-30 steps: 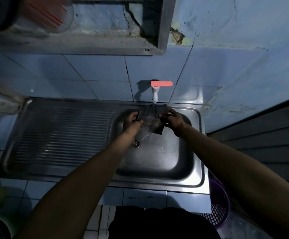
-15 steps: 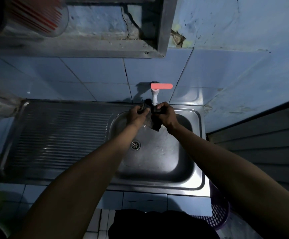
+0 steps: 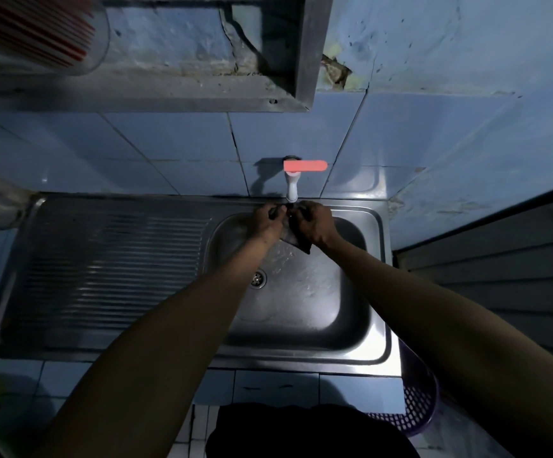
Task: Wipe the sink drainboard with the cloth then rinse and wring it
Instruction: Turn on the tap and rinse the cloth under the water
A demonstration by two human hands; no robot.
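Change: cloth [image 3: 296, 241], spread wide a second ago, now bunched between both hands.
Left hand [image 3: 266, 220]: fingers curled round cloth, under tap [image 3: 292, 188].
Right hand [image 3: 314, 222]: grips cloth, close against left.
Cloth: over sink basin [image 3: 351, 292], 12 o'clock edge.
Drainboard [image 3: 109, 266]: 9 o'clock of basin.

A modest home kitchen: a steel sink [image 3: 301, 352] with ribbed drainboard [image 3: 109, 269] at nine o'clock, blue wall tiles [image 3: 169, 137] and tap [image 3: 292, 185] at twelve.

cloth [image 3: 296, 241] mostly hidden btwn hands
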